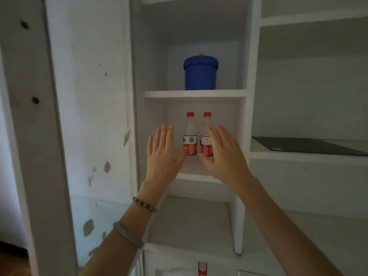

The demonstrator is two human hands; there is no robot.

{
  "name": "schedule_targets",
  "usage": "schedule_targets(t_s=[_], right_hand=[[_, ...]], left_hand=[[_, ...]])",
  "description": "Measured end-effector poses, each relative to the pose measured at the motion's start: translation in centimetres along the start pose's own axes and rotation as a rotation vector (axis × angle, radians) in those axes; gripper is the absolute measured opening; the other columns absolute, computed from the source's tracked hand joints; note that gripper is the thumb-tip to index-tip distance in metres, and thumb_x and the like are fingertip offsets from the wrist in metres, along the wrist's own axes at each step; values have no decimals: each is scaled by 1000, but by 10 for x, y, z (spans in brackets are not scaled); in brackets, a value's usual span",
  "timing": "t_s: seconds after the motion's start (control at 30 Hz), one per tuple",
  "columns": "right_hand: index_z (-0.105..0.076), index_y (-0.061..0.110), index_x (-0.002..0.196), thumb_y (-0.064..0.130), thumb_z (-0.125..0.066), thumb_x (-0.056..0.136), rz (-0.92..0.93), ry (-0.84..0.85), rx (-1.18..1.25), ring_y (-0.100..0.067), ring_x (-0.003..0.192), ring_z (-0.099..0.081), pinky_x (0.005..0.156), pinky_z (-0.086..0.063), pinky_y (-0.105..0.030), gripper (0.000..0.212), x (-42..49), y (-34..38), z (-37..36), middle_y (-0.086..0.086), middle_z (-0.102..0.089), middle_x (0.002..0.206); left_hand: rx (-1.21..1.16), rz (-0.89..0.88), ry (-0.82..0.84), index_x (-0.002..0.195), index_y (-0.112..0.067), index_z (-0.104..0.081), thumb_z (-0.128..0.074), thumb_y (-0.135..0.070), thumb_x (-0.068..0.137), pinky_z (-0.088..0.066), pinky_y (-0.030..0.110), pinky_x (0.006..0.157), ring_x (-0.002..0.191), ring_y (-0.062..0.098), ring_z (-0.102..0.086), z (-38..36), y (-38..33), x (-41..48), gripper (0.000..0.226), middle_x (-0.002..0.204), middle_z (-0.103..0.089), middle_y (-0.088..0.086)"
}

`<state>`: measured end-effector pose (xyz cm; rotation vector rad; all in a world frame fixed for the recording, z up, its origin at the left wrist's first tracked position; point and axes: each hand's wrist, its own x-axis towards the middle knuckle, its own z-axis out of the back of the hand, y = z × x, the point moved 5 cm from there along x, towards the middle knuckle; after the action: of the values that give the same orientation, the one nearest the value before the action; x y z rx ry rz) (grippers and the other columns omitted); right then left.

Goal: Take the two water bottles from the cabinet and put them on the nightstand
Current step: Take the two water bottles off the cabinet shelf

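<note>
Standing side by side at frame centre in the cabinet (246, 120) cubby, two water bottles (190, 134) wait; the left hand (163, 154) and right hand (225, 154) hover spread-fingered, empty, before them.

A dim indoor picture with a cool, bluish-grey cast. Soft light falls from the left and front, so the chipped wall (89, 96) is the palest area, while the right-hand shelves (310, 86) sink into deep shadow. The top of the cabinet (196, 94) niche is murky. The right hand (225, 156) is smeared by motion blur, its fingertips ghostly; the left hand (164, 154) is sharper. The whole view is soft and slightly grainy. Wide-angle distortion bends the upright door frame (37, 136) and shelf edges outward. No glare anywhere.
</note>
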<state>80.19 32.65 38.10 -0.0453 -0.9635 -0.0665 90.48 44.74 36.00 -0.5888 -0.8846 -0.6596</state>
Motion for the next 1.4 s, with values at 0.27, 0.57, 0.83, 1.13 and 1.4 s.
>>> schedule_targets(t_s=[0.27,0.57,0.83,1.13,1.4], right_hand=[[-22,6,140,41,-58,85,-23,7,-23,-32,136,-23,110,-19,-42,75,34,-45,-63,-19,-28,147],[-26,10,138,29,-65,82,-166,13,221,-24,126,-34,101,-29,-31,71,89,-100,-136,-13,-38,139],[-9,15,142,39,-70,72,-525,101,413,-34,124,-38,99,-40,-52,96,105,-143,-202,-18,-37,137],[-35,13,119,27,-78,68,-739,272,639,-13,92,-49,76,-43,-27,68,106,-156,-231,-2,-55,111],[-39,14,116,25,-79,65,-762,250,644,-16,93,-51,79,-49,-33,66,107,-154,-222,-2,-55,106]], left_hand=[[-65,8,46,146,-11,-12,-40,-52,90,-4,41,114,142,24,-8,-79,17,43,75,155,-14,11],[-397,124,183,146,-16,-11,-50,-54,85,-17,45,114,141,25,-13,-172,43,115,82,154,-15,10],[-433,209,298,146,-17,-1,-63,-56,74,-43,46,95,124,32,-44,-222,55,137,102,142,-38,14],[-643,316,397,126,-14,-24,-75,-38,72,-50,37,80,93,20,-56,-248,64,144,78,117,-56,7],[-620,310,397,104,-20,-24,-75,-38,72,-46,31,70,86,18,-54,-243,63,144,63,104,-52,1]])
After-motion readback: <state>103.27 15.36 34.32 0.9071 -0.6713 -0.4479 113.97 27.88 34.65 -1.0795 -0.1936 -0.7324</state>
